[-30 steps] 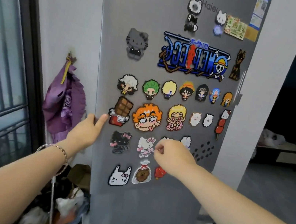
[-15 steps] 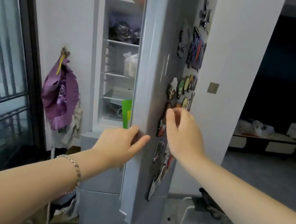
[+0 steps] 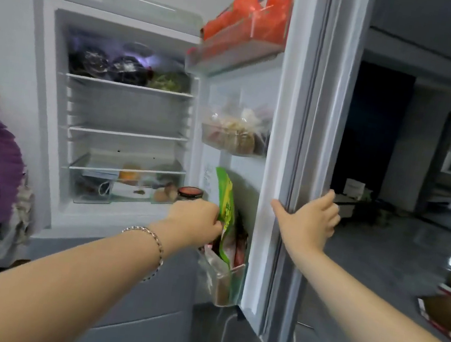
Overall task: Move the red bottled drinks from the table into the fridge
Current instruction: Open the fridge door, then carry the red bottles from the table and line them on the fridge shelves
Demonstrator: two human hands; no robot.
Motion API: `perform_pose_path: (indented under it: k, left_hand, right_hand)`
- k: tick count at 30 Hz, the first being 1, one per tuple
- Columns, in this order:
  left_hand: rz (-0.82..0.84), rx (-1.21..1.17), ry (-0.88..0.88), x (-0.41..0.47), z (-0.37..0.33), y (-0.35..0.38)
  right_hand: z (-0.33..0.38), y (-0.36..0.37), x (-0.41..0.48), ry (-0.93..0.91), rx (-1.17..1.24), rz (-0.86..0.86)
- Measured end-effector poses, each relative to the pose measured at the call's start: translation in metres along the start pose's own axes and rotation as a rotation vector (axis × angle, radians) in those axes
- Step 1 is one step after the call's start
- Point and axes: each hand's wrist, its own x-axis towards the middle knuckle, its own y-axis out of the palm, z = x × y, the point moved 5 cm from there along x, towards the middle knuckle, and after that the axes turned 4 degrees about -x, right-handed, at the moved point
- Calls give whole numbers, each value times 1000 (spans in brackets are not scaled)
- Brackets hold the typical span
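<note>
Door (image 3: 284, 121) now swung wide; right grip (image 3: 307, 221) wraps its edge, left grip (image 3: 196, 219) curls at a green pouch (image 3: 225, 194), hold unclear. No red bottles in view; fridge (image 3: 48, 115) open, all loading remains.

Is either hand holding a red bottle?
No: the left hand holds a green packet, and the right hand grips the fridge door.

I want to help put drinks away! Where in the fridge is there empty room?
Two glass shelves look bare: the middle shelf under the top shelf of dark bags, and the lower shelf just over the bottom drawer. Crowded: that top shelf, the drawer, and every bin on the fridge door, the lowest stuffed with a green pouch.
</note>
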Motion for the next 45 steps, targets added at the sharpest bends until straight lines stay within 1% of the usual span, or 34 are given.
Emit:
perform_pose_path:
  k: [3,7,11,15,16,17,18,19,20,21,22,24,25,27,28,29,31,33,34,37,39,41,43,44,45]
  left_hand:
    - [-41,-24,-18,22,-10,-7]
    - [-49,-29,-38,41,-18,-7]
    - [-33,-28,-67,54,-20,5]
    - [-5,-21,-60,68,-16,18]
    - [-2,-17,-61,71,-13,19]
    - [12,-21,-71,72,-10,21]
    - [24,-23,-84,73,-7,21]
    - [41,-28,-101,72,-2,21]
    - [46,-41,-108,71,3,22]
    - [51,-53,-113,68,9,20]
    - [57,-60,-122,64,18,19]
    - [75,-58,-152,52,41,16]
    - [96,-50,-162,46,52,15]
    - [132,-47,-223,22,93,15]
    - [137,-49,-234,15,107,15]
    - [144,-60,-288,-3,136,14]
    - [147,-61,-361,-24,175,13]
    - [132,-35,-478,-70,233,10]
    - [111,-22,-480,-75,241,9]
    - [135,30,-701,-161,312,3]
    - [126,28,-846,-213,342,-7]
    - [130,33,-963,-265,361,-16]
    - [89,38,-1074,-310,367,-26]
    - [59,49,-1127,-329,369,-31]
    - [30,56,-1215,-353,365,-37]
  right_hand:
    - [-20,-4,34,84,20,-33]
    - [-46,-7,71,114,10,-34]
    - [-71,-3,101,137,-59,26]
    - [-84,0,119,203,-22,118]
    - [-82,0,118,211,-23,113]
    - [-79,-1,115,201,-39,67]
    - [-72,-3,109,162,-56,-22]
    - [-62,-4,99,88,-78,-118]
    - [-48,-3,87,-24,-86,-180]
    - [-33,2,74,-151,-70,-183]
    - [-15,11,59,-272,-41,-122]
    - [21,35,32,-434,1,106]
    - [35,48,20,-455,-5,247]
    - [68,85,-14,-434,-19,550]
    - [79,97,-27,-422,-35,654]
    - [99,118,-48,-443,-39,743]
    - [122,144,-74,-471,-30,823]
    - [160,189,-123,-543,-55,928]
    - [163,196,-131,-565,-106,951]
    - [217,249,-226,-768,-194,1194]
    - [248,263,-279,-892,-184,1323]
    - [278,266,-328,-1014,-147,1399]
    - [301,263,-370,-1133,-71,1447]
    - [309,258,-386,-1159,-28,1463]
    - [317,250,-407,-1218,12,1487]
